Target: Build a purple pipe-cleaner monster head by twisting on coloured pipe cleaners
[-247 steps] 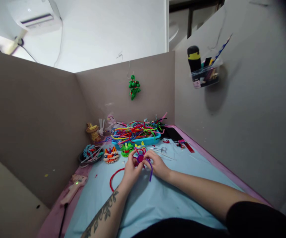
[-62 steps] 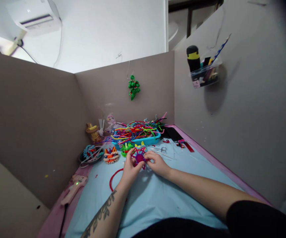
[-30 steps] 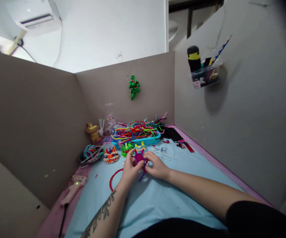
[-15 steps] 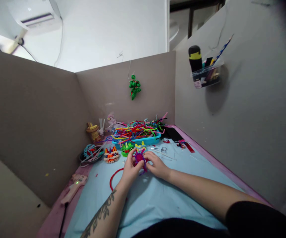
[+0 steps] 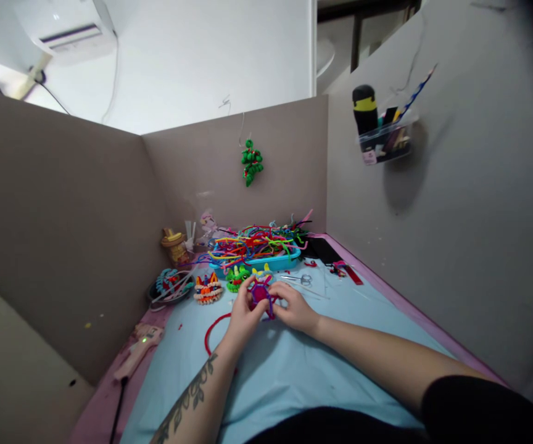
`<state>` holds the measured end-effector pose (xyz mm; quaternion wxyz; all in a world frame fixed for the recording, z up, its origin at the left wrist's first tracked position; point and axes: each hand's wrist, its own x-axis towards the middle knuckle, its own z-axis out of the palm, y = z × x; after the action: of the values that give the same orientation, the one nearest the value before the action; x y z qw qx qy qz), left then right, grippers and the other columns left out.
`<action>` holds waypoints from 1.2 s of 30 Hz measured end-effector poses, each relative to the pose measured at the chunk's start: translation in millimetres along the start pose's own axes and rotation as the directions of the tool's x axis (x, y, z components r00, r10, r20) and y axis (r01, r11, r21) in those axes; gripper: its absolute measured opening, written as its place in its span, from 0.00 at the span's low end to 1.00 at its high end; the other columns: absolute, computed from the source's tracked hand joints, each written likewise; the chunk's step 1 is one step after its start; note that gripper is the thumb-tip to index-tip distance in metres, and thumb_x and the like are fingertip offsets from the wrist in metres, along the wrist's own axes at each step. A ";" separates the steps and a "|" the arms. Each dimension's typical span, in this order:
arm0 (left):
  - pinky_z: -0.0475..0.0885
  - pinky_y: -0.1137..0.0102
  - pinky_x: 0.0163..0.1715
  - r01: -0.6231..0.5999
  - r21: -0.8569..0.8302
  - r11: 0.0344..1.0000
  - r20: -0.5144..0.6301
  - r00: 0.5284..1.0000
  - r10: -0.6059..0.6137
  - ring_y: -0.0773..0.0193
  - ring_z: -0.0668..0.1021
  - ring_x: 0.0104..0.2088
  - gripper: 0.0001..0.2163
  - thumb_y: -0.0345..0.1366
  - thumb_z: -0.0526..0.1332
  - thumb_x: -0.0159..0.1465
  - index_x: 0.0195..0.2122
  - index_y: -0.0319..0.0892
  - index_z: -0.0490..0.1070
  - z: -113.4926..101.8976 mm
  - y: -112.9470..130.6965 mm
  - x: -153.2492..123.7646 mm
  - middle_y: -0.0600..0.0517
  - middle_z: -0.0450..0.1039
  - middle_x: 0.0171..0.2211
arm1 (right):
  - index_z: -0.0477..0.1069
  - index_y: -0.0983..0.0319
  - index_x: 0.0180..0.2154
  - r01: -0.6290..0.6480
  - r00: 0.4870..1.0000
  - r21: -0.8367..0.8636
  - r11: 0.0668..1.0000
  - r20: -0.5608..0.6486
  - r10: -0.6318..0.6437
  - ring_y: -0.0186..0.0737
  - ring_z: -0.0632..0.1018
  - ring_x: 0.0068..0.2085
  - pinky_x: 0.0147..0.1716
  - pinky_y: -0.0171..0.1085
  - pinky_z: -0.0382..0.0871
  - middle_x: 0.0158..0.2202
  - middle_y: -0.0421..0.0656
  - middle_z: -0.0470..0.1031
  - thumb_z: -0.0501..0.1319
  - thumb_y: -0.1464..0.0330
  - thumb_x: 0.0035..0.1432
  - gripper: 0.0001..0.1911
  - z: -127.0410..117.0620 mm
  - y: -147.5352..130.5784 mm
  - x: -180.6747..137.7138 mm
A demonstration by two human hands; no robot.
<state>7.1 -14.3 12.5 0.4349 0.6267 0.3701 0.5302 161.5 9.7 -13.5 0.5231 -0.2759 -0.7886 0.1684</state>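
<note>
Between my two hands is a small purple and magenta pipe-cleaner piece (image 5: 261, 293), held above the blue cloth. My left hand (image 5: 245, 309) pinches its left side, thumb across the front and fingers behind. On the other side, my right hand (image 5: 293, 307) grips the right edge with thumb and fingertips. A red pipe cleaner (image 5: 210, 333) curves on the cloth beside my left forearm. Just behind my hands sit a green pipe-cleaner figure (image 5: 237, 279), a yellow and pale-blue one (image 5: 263, 272) and, further left, an orange and cream one (image 5: 208, 290).
A blue tray (image 5: 271, 264) heaped with coloured pipe cleaners stands at the back. Scissors (image 5: 301, 279) lie to the right of my hands. A dark bowl (image 5: 170, 299) and a pink glue gun (image 5: 139, 354) are at left. Grey panels (image 5: 234, 203) enclose the table.
The purple and magenta piece has turned slightly in my fingers, and its lower ends have shifted. Both hands stay in nearly the same place.
</note>
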 end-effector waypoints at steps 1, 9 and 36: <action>0.66 0.72 0.28 -0.001 0.009 1.000 0.004 1.000 0.001 0.67 0.71 0.27 0.28 0.36 0.62 0.55 0.55 0.40 0.54 -0.2 -0.4 0.2 0.55 0.68 0.27 | 0.69 0.61 0.35 -0.003 1.000 0.011 1.000 0.003 0.003 0.40 0.71 0.40 0.41 0.40 0.66 0.36 0.45 0.70 0.57 0.76 0.49 0.09 -0.4 -1.2 0.5; 0.66 0.71 0.29 -0.073 0.219 0.973 0.005 0.997 0.074 0.66 0.70 0.27 0.27 0.35 0.60 0.56 0.57 0.38 0.55 -5.4 -7.9 0.1 0.53 0.67 0.28 | 0.69 0.61 0.31 -0.034 0.999 0.039 0.999 0.015 0.034 0.39 0.71 0.37 0.38 0.38 0.66 0.34 0.44 0.69 0.58 0.74 0.50 0.05 -1.4 -5.5 2.3; 0.63 0.74 0.23 0.018 0.075 0.997 -0.004 1.000 -0.018 0.70 0.68 0.22 0.29 0.39 0.62 0.54 0.55 0.39 0.55 -1.8 -4.2 1.7 0.58 0.64 0.23 | 0.69 0.61 0.31 -0.117 0.993 0.046 0.992 -0.008 0.118 0.38 0.71 0.34 0.35 0.37 0.66 0.31 0.42 0.71 0.54 0.74 0.55 0.07 0.3 -2.5 3.2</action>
<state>5.6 -11.0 9.3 0.4155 0.6384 0.3959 0.5130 159.6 9.6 -9.9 0.5225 -0.3108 -0.7642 0.2153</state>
